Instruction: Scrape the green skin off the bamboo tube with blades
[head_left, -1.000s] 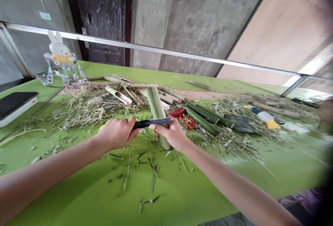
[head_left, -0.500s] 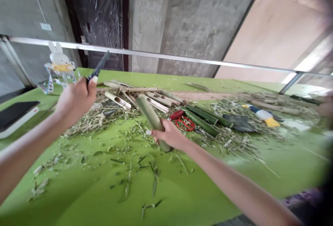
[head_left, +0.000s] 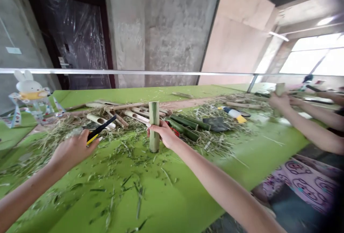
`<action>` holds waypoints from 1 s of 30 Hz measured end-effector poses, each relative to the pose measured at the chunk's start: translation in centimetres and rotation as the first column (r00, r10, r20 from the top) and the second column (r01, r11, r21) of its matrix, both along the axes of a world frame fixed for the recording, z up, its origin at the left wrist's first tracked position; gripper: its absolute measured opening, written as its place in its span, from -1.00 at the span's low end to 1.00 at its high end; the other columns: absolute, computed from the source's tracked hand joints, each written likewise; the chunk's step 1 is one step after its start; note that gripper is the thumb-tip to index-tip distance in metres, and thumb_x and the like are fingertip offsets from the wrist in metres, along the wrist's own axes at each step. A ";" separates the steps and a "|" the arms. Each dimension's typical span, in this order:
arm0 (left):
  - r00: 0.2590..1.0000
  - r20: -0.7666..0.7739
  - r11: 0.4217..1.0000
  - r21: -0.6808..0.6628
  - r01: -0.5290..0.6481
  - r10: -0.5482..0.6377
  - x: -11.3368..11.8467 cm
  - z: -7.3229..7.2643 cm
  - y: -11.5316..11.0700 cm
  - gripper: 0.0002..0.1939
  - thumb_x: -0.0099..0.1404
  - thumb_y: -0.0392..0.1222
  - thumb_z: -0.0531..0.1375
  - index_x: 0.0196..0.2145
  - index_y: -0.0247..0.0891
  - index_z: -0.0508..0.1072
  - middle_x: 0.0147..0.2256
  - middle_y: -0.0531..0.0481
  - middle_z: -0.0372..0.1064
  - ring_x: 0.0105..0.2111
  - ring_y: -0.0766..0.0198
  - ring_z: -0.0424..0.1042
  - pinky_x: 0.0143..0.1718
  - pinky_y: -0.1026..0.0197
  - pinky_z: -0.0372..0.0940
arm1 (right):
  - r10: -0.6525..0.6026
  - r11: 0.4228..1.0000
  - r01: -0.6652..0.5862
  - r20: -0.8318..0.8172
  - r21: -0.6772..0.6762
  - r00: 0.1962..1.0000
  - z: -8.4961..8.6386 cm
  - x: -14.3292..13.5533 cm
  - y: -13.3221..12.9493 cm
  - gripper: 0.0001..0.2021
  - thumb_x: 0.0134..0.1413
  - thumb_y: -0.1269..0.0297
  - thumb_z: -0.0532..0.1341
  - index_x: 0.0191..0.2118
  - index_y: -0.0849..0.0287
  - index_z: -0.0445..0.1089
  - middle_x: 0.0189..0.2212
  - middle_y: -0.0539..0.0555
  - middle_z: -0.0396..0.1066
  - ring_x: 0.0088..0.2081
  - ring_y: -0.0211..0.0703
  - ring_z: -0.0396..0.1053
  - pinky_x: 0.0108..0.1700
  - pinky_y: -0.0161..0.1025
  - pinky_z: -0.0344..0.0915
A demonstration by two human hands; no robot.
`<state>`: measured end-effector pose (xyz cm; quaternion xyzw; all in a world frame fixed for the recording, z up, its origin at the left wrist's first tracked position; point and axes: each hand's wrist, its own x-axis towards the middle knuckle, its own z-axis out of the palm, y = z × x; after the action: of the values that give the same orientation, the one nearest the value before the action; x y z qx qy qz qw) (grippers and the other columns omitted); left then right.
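My left hand (head_left: 76, 146) is closed around a knife (head_left: 102, 128) with a dark blade and a bit of yellow at the handle. The blade points up and to the right. My right hand (head_left: 164, 132) grips a pale green bamboo piece (head_left: 154, 113), which stands upright on the green tabletop (head_left: 115, 208). Behind it lie split bamboo pieces (head_left: 100, 120) with pale hollow insides. Just right of my right hand are several dark green bamboo tubes (head_left: 185, 130), and a red item (head_left: 175, 132) is partly hidden by that hand.
Shavings (head_left: 215, 143) litter the table. A dark flat blade (head_left: 216, 124) and a grey, yellow-ended tool (head_left: 233, 113) lie to the right. A white rabbit figure (head_left: 28, 86) stands far left. At the right, another person's hands (head_left: 279, 102) hold bamboo. A metal rail (head_left: 161, 72) runs behind.
The bamboo piece has gone from tilted to upright in my right hand. My left hand has lowered the knife. The view has swung right, bringing the other person's hands into sight.
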<state>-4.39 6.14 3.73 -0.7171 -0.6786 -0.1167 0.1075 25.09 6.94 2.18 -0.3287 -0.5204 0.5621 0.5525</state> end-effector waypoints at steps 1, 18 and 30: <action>0.997 0.078 0.999 -0.046 0.016 -0.012 -0.1 -0.1 0.5 -0.61 0.13 0.19 -0.06 -0.39 -0.19 0.26 -0.61 -0.05 0.29 -0.63 0.11 0.31 -0.64 0.21 0.05 | -0.013 1.000 0.013 -0.033 -0.003 0.999 0.3 0.3 0.1 -0.69 -0.31 0.15 0.34 -0.43 0.21 0.29 -0.61 -0.04 0.33 -0.56 -0.27 0.28 -0.44 -0.26 0.23; 0.699 0.650 0.892 -0.071 0.447 -0.298 13.6 2.4 4.8 -0.65 0.09 0.16 0.01 -0.50 -0.22 0.21 -0.68 0.14 0.15 -0.72 0.36 0.19 -0.67 0.29 0.09 | -0.188 0.978 0.162 -0.210 -0.134 0.959 0.4 4.3 4.9 -0.53 0.07 -0.14 -0.08 -0.41 0.18 0.30 -0.67 -0.02 0.26 -0.65 -0.27 0.23 -0.61 -0.31 0.20; 0.718 0.371 0.731 -0.132 0.669 -0.590 17.4 8.7 7.3 -0.51 0.16 0.10 0.00 -0.08 -0.30 0.25 -0.47 -0.05 0.35 -0.58 0.33 0.27 -0.54 0.26 0.13 | -0.061 0.998 0.054 -0.174 -0.040 0.983 1.9 6.3 4.7 -0.38 -0.03 -0.29 -0.14 -0.38 0.21 0.32 -0.60 0.08 0.34 -0.55 -0.18 0.30 -0.48 -0.23 0.28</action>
<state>12.96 13.45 12.46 -0.8868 -0.4085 -0.1663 -0.1385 31.36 11.60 4.08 -0.3025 -0.4503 0.5815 0.6062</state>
